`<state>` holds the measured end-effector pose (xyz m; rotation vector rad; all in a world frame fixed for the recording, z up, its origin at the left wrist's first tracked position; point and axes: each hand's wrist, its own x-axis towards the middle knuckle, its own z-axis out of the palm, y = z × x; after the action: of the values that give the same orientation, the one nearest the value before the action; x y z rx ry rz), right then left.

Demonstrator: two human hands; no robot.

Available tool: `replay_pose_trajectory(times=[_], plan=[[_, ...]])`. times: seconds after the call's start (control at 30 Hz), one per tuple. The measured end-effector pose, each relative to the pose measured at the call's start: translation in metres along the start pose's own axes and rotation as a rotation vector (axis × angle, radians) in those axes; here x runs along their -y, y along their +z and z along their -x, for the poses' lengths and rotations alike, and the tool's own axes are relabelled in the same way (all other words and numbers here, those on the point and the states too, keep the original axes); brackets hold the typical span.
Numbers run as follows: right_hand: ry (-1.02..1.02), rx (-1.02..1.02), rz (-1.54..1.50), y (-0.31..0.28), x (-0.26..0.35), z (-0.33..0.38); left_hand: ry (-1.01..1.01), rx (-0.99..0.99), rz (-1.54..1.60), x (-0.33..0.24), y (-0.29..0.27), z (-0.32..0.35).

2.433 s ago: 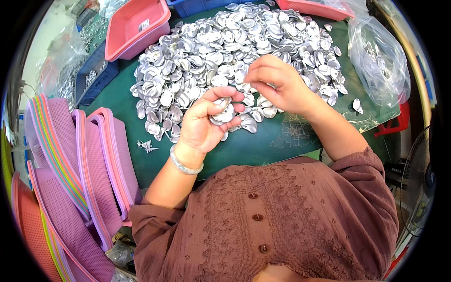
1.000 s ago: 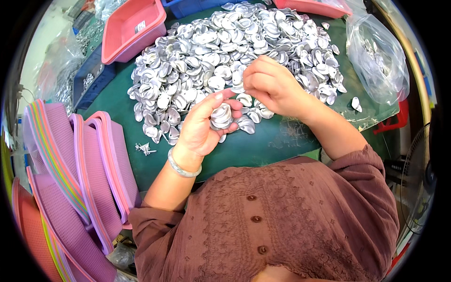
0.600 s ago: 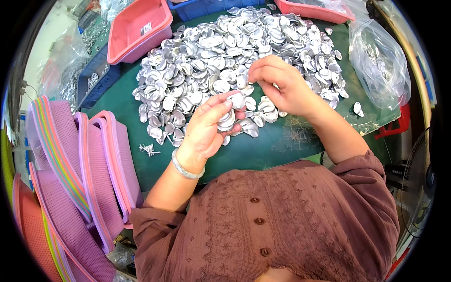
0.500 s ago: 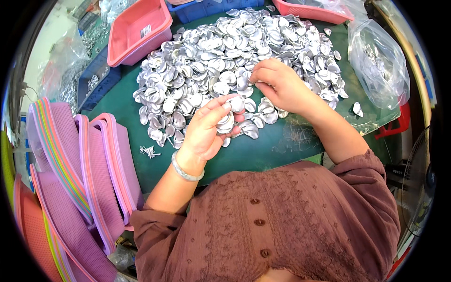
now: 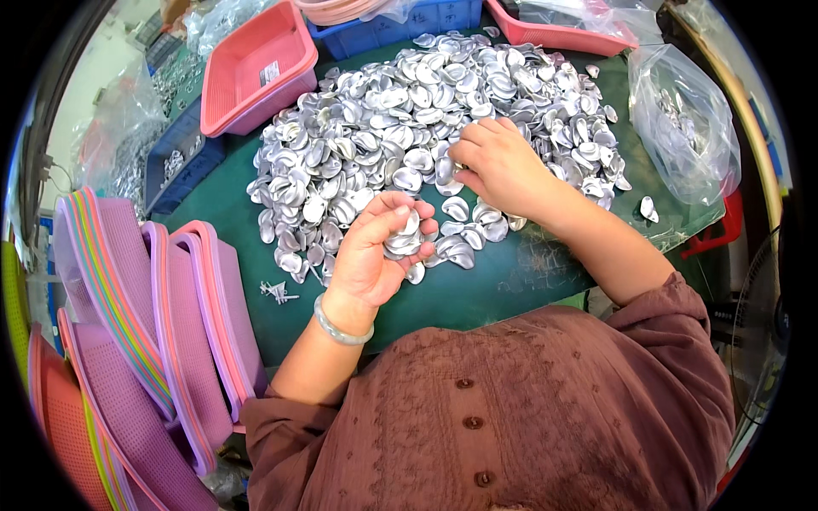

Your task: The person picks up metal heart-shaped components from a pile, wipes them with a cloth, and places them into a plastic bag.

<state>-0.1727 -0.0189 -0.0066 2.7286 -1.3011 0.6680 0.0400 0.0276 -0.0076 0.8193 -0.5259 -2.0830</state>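
Note:
A broad heap of silver, curved, shell-like metal pieces (image 5: 383,119) covers the middle of the green table (image 5: 545,272). My left hand (image 5: 371,251), wearing a pale bangle (image 5: 339,324), is cupped and closed around several of these metal pieces (image 5: 405,238) at the heap's near edge. Its thumb presses toward the index finger over them. My right hand (image 5: 503,166) reaches into the near right side of the heap. Its fingers are curled with the thumb close beneath, among the pieces; whatever lies between the fingertips is mostly hidden.
Pink trays (image 5: 260,72) and a blue crate (image 5: 400,25) stand behind the heap. A clear bag of metal parts (image 5: 682,128) lies at right. Stacked purple baskets (image 5: 204,315) crowd the left side. A few small screws (image 5: 278,292) lie near the table's left front.
The metal piece held up at my left fingertips now sits lower, with the others in the palm, and the fingers have curled over. My right hand stays at the heap, fingers slightly shifted.

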Motion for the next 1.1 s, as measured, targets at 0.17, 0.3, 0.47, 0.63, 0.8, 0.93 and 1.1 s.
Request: replay_pose_trajectory(times=[0.17,0.3,0.47,0.63,0.8,0.93,1.1], plan=[[-0.011,0.048,0.074,0.003,0.000,-0.008,-0.017,0.007,-0.016,-0.001,0.000,-0.001],[0.076,0.101,-0.112,-0.001,-0.010,-0.012,-0.026,0.010,0.000,-0.002,0.000,0.000],[0.438,0.307,-0.799,-0.029,-0.011,-0.020,-0.050,-0.017,-0.050,-0.002,0.001,0.000],[0.641,0.308,-1.277,-0.030,-0.007,-0.016,-0.080,-0.029,-0.080,-0.001,0.012,0.003],[0.775,0.285,-1.429,-0.036,0.008,-0.015,-0.107,-0.014,-0.128,0.003,0.016,0.004],[0.732,0.249,-1.438,-0.037,0.014,-0.011,-0.123,-0.011,-0.120,0.003,0.018,0.005],[0.221,-0.002,-0.973,-0.029,0.027,0.004,-0.166,0.011,-0.019,0.006,0.016,0.003]])
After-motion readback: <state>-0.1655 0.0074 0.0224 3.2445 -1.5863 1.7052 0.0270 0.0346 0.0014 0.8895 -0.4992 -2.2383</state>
